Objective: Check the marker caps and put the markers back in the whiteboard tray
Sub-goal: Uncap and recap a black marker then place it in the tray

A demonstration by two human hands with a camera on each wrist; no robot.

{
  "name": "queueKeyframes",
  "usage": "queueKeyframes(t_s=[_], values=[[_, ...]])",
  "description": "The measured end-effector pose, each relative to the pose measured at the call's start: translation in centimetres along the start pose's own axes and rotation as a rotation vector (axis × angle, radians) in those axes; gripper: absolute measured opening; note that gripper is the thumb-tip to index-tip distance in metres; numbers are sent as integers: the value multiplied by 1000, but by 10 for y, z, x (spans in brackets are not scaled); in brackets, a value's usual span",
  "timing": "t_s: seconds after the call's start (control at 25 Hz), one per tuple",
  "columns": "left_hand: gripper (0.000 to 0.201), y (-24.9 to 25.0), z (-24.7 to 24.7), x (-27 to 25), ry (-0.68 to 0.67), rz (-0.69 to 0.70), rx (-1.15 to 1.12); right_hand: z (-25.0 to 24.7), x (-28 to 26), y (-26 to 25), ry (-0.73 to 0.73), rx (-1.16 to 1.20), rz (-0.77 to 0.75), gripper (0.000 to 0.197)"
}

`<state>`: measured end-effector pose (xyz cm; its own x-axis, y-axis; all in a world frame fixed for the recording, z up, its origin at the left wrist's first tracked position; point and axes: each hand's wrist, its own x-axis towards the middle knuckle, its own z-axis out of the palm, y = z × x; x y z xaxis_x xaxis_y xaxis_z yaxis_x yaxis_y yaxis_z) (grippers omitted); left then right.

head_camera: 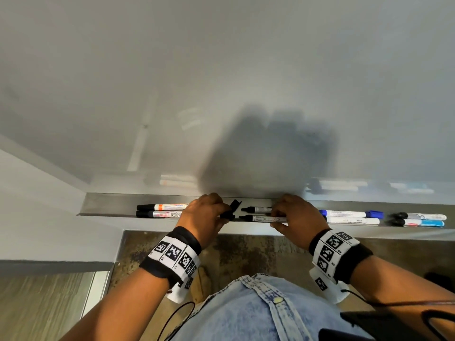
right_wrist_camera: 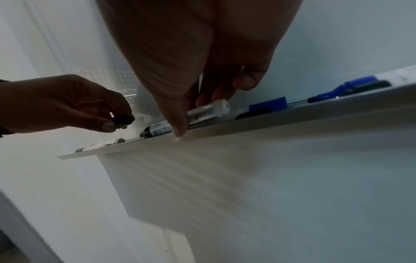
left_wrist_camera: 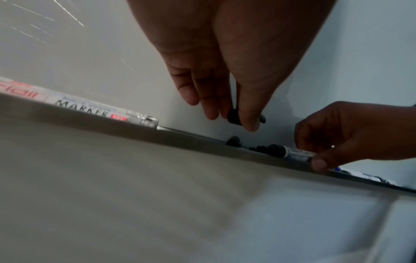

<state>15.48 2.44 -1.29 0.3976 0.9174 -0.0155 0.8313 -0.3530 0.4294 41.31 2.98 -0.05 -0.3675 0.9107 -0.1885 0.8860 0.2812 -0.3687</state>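
The metal whiteboard tray (head_camera: 110, 205) runs across below the board. My left hand (head_camera: 222, 212) pinches a black cap (left_wrist_camera: 233, 116) between thumb and fingers just above the tray. A second black cap (left_wrist_camera: 234, 141) lies in the tray under it. Two uncapped black markers lie side by side, tips pointing left: the front marker (head_camera: 263, 219) and the back marker (head_camera: 258, 209). My right hand (head_camera: 275, 217) grips their barrels, with the thumb at the tray's front lip (right_wrist_camera: 292, 113) and the fingers curled over the marker (right_wrist_camera: 209, 110).
Two black-capped markers (head_camera: 160, 210) lie at the tray's left end. To the right of my hands lie a blue marker (head_camera: 349, 214) with its blue cap (head_camera: 374, 214) beside it, a white marker (head_camera: 354, 220), and two more markers (head_camera: 418, 219). The whiteboard (head_camera: 221, 82) stands directly behind.
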Motion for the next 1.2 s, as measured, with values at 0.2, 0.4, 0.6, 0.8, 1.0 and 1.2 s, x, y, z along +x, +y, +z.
queueKeyframes(t_s=[0.2,0.4,0.6,0.8,1.0,1.2], values=[[38,9,-18,-10,92,44,-171,-13,-18,-2,176,156,-25,12],[24,18,-32,-19,243,112,-291,-27,-29,-4,310,220,-113,22],[21,27,-42,-21,265,148,-338,-35,-35,-10,367,249,-164,24],[19,33,-44,-24,285,145,-364,-40,-37,-15,383,253,-193,29],[20,34,-46,-26,313,142,-375,-41,-36,-16,390,230,-205,28],[18,34,-50,-26,343,146,-384,-43,-35,-15,370,207,-214,28]])
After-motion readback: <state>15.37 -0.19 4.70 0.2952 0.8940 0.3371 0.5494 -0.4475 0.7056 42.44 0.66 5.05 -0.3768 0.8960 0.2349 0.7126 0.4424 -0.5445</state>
